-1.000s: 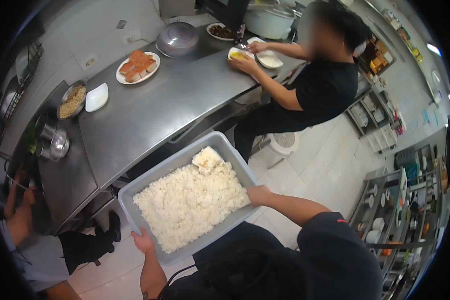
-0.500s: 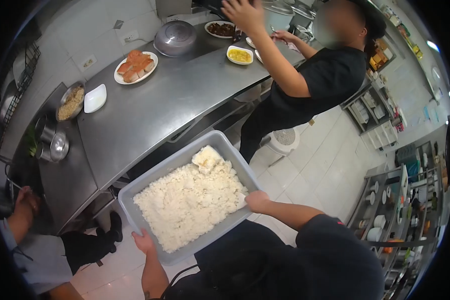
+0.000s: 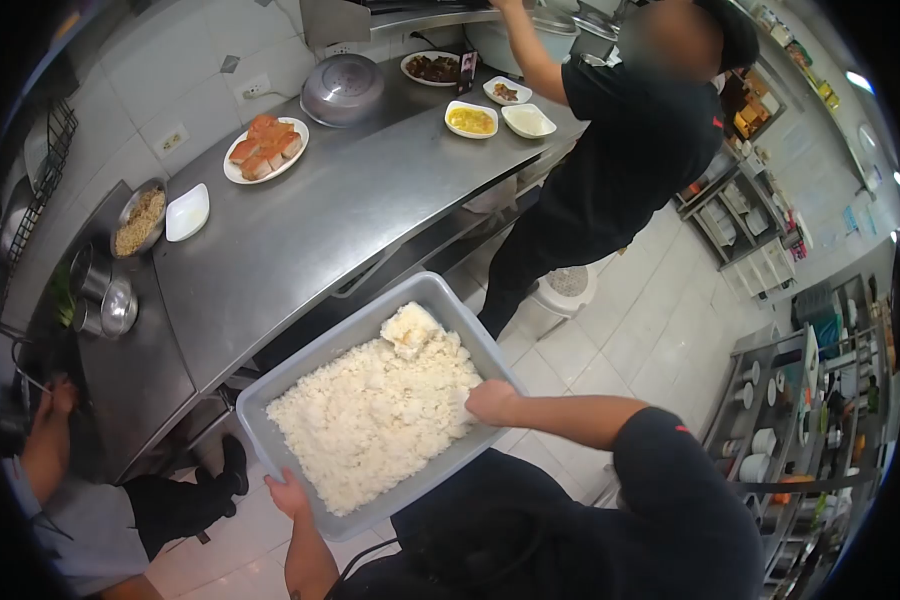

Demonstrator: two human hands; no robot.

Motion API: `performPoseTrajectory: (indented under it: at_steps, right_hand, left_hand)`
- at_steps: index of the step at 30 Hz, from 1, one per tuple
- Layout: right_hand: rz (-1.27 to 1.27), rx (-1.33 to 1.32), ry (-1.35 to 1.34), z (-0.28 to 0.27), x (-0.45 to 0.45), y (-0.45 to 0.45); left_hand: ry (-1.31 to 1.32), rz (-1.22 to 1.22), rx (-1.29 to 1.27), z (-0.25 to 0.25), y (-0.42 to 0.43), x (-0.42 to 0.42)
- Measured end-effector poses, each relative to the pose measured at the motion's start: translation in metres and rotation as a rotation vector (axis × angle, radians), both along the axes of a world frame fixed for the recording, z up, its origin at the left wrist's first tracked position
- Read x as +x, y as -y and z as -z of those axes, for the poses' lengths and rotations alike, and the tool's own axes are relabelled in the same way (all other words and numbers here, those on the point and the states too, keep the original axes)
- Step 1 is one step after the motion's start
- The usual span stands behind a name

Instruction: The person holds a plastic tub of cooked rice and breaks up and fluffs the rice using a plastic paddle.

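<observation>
A grey plastic tub (image 3: 256,420) full of cooked white rice (image 3: 370,420) is in front of my body, tilted in view. My left hand (image 3: 288,496) grips its near left rim, thumb over the edge. Inside the right end of the tub, my right hand (image 3: 492,402) is closed on a white rice paddle (image 3: 465,404). Most of the paddle is hidden by the hand and the rice. A large clump of rice (image 3: 412,328) lies on top at the far corner.
Beyond the tub runs a steel counter (image 3: 300,245) with a plate of orange-brown blocks (image 3: 266,150), an upturned metal bowl (image 3: 342,90) and small dishes (image 3: 472,120). One co-worker (image 3: 620,140) stands at its right; another person's hand (image 3: 62,394) is at left.
My right hand has moved left, further over the rice, with the paddle. My left hand stays on the rim. The co-worker at the counter has raised an arm toward the back and leaned in.
</observation>
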State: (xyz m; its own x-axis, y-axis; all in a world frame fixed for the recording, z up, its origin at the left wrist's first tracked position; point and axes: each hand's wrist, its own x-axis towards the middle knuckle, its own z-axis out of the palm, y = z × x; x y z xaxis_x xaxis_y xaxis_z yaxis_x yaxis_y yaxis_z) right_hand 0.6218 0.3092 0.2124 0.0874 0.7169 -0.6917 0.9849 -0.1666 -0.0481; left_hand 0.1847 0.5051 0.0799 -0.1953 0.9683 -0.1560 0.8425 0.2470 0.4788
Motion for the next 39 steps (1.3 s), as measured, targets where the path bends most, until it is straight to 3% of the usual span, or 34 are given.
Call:
performPoseTrajectory:
  at_steps: [5,7,10,14,17,20,24,26,30,34,37,39]
  right_hand:
    - [0.066,-0.007,0.040,0.049,-0.019,0.011]
    - [0.299,0.032,-0.106,0.047,0.011,0.033]
    - [0.308,0.136,-0.216,0.052,0.025,0.058]
    - [0.133,-0.034,-0.121,-0.031,0.032,0.032]
    - [0.064,-0.157,0.010,-0.040,0.031,0.019]
    - [0.257,-0.181,-0.044,0.029,0.024,0.028]
    - [0.332,-0.154,-0.078,0.032,0.021,0.020]
    - [0.287,-0.235,-0.125,0.046,0.027,0.032]
    - [0.217,-0.177,-0.174,0.019,0.034,0.049]
    - [0.219,-0.170,-0.089,-0.018,0.041,0.005]
    - [0.386,-0.161,-0.120,0.065,0.026,-0.002]
    - [0.390,-0.115,-0.124,0.058,0.019,-0.015]
  left_hand:
    - [0.039,0.026,-0.003,0.001,0.003,-0.005]
    - [0.046,0.017,-0.012,0.000,0.001,0.001]
    - [0.020,-0.015,0.003,-0.005,-0.003,0.004]
    - [0.020,0.018,0.009,-0.004,0.003,0.000]
    - [-0.008,0.006,-0.017,-0.007,0.004,0.003]
    - [-0.018,-0.002,-0.028,-0.008,0.002,0.005]
    - [-0.028,0.010,0.025,0.010,0.000,-0.006]
    - [-0.025,0.001,-0.007,-0.005,0.000,0.001]
    - [0.017,0.037,0.024,0.000,0.001,-0.003]
    - [-0.021,0.010,0.037,-0.001,0.000,0.000]
    - [-0.026,0.002,-0.073,0.000,-0.004,0.001]
    - [-0.050,0.024,0.137,0.035,-0.001,-0.015]
